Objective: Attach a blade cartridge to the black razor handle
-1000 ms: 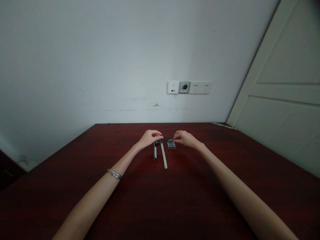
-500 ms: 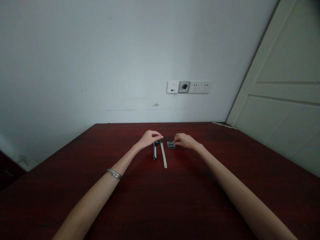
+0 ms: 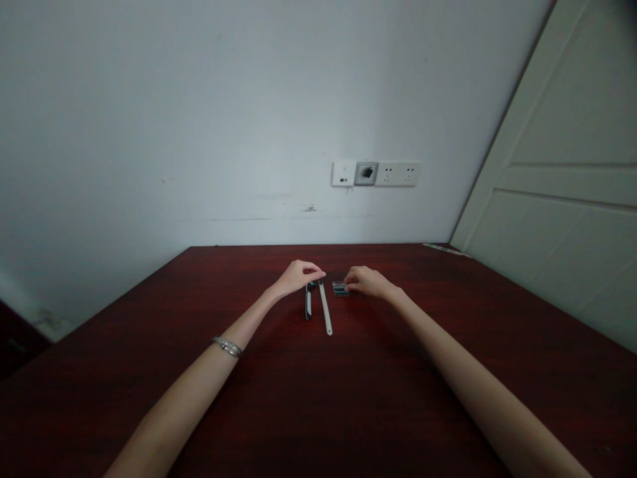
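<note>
One clear case (image 3: 340,289) lies between left (image 3: 300,273) and right hands (image 3: 367,280) (both pinched, what they hold unclear), beside the right.

The left hand (image 3: 297,275) is covering part of the dark head of the black-and-white tool (image 3: 308,305), and its fingertips are showing too small against the dark end of the white stick (image 3: 326,313) to reveal any grip. The right hand (image 3: 367,281) is hiding the right side of the clear case (image 3: 339,289), whose dark contents are looking too small and blurred to identify. The bottom edge is cutting off both forearms (image 3: 192,395) and the table (image 3: 318,398), while the right edge is cropping the pale door (image 3: 562,146).
</note>
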The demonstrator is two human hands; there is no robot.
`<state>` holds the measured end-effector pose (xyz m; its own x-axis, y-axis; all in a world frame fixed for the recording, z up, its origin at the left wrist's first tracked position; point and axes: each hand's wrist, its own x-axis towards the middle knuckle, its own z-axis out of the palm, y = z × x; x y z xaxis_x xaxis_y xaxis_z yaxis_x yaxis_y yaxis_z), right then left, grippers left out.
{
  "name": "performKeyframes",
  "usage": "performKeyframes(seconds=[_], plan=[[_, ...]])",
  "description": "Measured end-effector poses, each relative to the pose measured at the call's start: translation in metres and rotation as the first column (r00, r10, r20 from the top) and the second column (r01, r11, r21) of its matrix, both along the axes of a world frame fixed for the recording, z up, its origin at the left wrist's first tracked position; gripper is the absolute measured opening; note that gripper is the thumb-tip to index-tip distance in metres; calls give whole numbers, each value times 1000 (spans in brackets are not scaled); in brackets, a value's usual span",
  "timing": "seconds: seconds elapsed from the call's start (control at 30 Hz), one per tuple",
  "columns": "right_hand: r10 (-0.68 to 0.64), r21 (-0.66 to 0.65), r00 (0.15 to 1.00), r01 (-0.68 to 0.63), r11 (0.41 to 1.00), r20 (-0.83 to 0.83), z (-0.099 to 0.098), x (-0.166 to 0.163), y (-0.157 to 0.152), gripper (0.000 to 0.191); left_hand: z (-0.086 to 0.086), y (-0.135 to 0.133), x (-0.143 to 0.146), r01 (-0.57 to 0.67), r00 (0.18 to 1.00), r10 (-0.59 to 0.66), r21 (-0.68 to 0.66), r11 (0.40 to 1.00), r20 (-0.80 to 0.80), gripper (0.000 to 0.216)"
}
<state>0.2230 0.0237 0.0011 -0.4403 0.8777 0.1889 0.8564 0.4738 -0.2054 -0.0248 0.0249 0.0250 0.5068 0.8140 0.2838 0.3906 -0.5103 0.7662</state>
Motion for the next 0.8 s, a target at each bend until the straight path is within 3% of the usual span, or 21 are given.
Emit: performKeyframes(seconds=[0.27, 0.5, 0.8], plan=[[-1, -11, 994, 0, 1000, -105, 1, 13, 7, 16, 1, 0, 0, -7, 1000, 7, -1, 1000, -4, 29], [65, -11, 989, -67, 998, -131, 3, 4, 1, 19, -2, 3, -2, 4, 1000, -4, 22, 1000, -5, 31], [59, -58, 997, -62, 996, -49, -2, -3, -1, 24, -3, 4, -2, -1, 1000, 2, 30, 1000, -28, 34]])
